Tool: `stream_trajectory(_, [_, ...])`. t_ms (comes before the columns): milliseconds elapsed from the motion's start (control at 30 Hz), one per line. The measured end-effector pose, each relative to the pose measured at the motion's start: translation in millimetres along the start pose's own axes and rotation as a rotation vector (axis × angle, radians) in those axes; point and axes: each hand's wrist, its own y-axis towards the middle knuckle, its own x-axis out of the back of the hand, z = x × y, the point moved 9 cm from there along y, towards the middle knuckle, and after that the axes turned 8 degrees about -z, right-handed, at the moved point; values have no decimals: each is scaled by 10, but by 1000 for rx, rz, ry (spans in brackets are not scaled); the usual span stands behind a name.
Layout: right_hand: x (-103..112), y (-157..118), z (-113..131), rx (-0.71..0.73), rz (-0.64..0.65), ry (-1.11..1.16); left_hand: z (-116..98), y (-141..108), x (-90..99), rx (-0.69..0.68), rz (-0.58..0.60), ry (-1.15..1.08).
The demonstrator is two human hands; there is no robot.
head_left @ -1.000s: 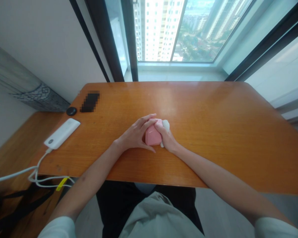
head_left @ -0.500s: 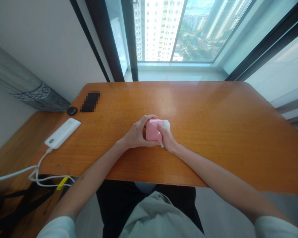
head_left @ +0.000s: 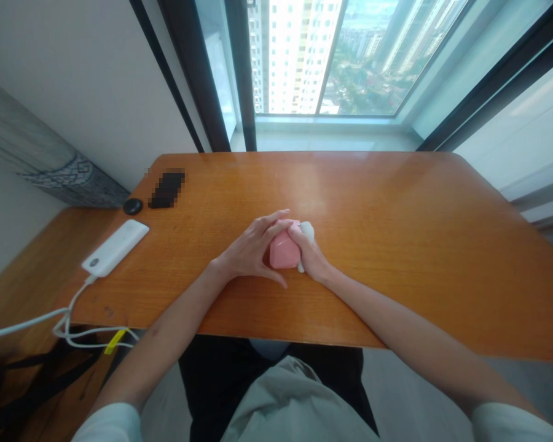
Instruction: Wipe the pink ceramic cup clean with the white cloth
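The pink box (head_left: 284, 250) is made from smooth, a little glossy plastic. The table (head_left: 396, 196) is varnished wood with shine, and the white power bank (head_left: 115, 247) is smooth plastic.

Bright daylight comes in through the big window (head_left: 332, 61) and puts a pale shine on the worktop (head_left: 350, 184). The tall building (head_left: 299, 55) outside looks washed out. The picture's edges bend, and one dark patch (head_left: 167, 189) is blurred into blocks.

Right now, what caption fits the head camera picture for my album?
Left hand and right hand clasp a pink object on a wooden table.
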Motion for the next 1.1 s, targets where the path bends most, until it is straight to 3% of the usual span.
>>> stream_trajectory(167, [0, 15, -53, -9, 1, 15, -52, 38, 3, 8, -8, 99])
stream_trajectory(333, [-9, -13, -22, 26, 22, 11, -104, 62, 34, 23, -125, 6])
stream_trajectory(500, [-50, -80, 18, 19, 61, -81, 149, 6, -116, 357, -96, -281])
stream_trajectory(567, [-55, -94, 27, 4, 55, -104, 192, -28, -179, 415, -90, -365])
stream_trajectory(633, [-59, -92, 38, 2, 50, -107, 199, -45, -181, 395, -111, -381])
stream_trajectory(733, [-44, -57, 51, 21, 34, -85, 154, -38, -90, 256, -146, -297])
stream_trajectory(900, [-26, -5, -12, -24, 32, 20, 1, -16, -19, -15, -18, 13])
stream_trajectory(1100, [-46, -2, -55, -18, 48, 16, -58, 23, 4, 10, -1, 165])
